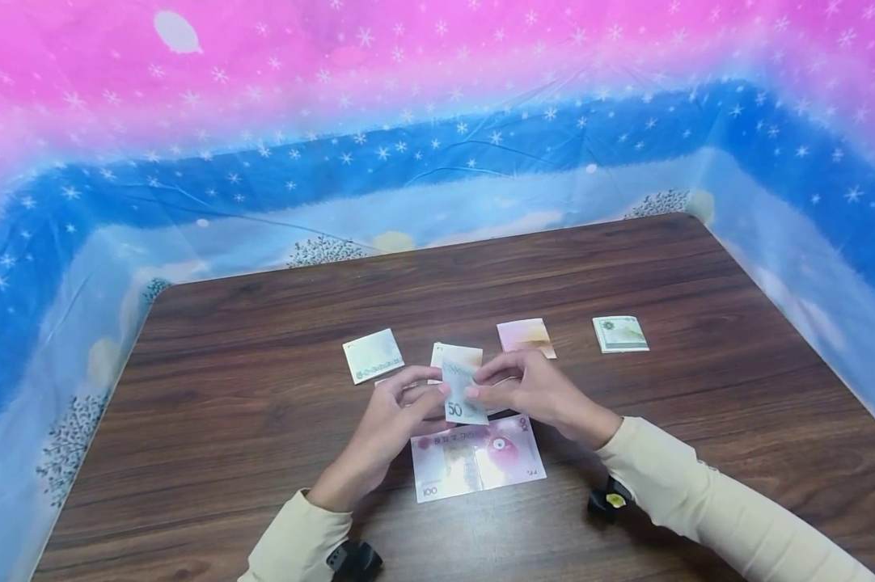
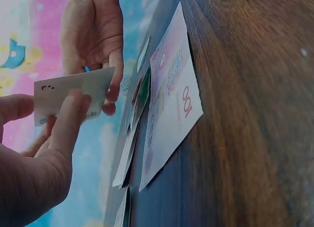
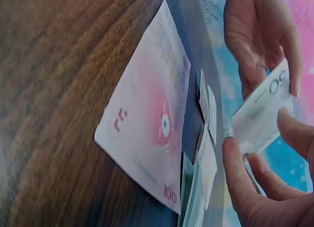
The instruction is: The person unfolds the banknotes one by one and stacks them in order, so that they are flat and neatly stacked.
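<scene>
Above the table, both hands hold a folded 50 yuan banknote (image 1: 463,396), raised and tilted. My left hand (image 1: 390,420) grips its left side, with the thumb near the edge. From the other side, my right hand (image 1: 543,396) pinches it, its thumb lying on the printed face in the right wrist view. The number 50 shows on the banknote (image 3: 265,106) there. Beneath the hands, a pink 100 yuan banknote (image 1: 474,465) lies unfolded on the table, creased down its middle. Just behind the held note is another folded banknote (image 1: 448,352), partly hidden.
On the brown wooden table (image 1: 263,420), a pale folded banknote (image 1: 374,356) lies at left. A pink and yellow folded banknote (image 1: 528,335) sits behind the right hand, and a green folded banknote (image 1: 619,334) farther right. A patterned cloth (image 1: 379,153) hangs behind.
</scene>
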Demonstrator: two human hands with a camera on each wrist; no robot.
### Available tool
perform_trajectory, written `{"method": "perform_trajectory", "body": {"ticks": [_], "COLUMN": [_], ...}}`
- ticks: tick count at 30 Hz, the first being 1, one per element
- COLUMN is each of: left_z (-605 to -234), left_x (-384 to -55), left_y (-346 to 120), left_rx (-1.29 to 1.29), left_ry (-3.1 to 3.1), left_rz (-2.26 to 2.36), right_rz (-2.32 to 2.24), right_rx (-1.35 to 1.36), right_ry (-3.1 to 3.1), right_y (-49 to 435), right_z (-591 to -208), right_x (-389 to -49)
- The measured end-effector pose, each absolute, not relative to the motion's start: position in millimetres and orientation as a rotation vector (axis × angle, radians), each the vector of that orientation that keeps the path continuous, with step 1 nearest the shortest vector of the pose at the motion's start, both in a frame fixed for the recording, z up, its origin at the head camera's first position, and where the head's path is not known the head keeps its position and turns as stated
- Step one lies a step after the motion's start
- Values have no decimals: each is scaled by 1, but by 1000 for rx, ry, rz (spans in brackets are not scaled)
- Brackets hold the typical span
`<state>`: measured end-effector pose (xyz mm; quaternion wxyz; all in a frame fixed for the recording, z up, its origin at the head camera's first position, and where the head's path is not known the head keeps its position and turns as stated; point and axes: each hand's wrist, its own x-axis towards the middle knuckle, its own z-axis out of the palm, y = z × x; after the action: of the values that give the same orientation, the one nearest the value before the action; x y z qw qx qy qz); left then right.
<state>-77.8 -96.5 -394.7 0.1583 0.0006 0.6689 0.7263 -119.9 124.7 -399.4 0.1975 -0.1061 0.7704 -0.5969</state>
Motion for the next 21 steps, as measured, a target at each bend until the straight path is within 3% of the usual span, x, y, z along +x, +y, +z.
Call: {"method": "perform_trajectory", "body": {"ticks": [21], "left_z": [-395], "left_x": [-78], "left_y": [-93], "left_rx": [51], "left_ry": [1906], "left_rz": [2074], "right_rz": [-1656], "right_rx": [-417], "right_ry": [2009], "right_y": [115], "right_z": [-392], "right_x": [-108]}}
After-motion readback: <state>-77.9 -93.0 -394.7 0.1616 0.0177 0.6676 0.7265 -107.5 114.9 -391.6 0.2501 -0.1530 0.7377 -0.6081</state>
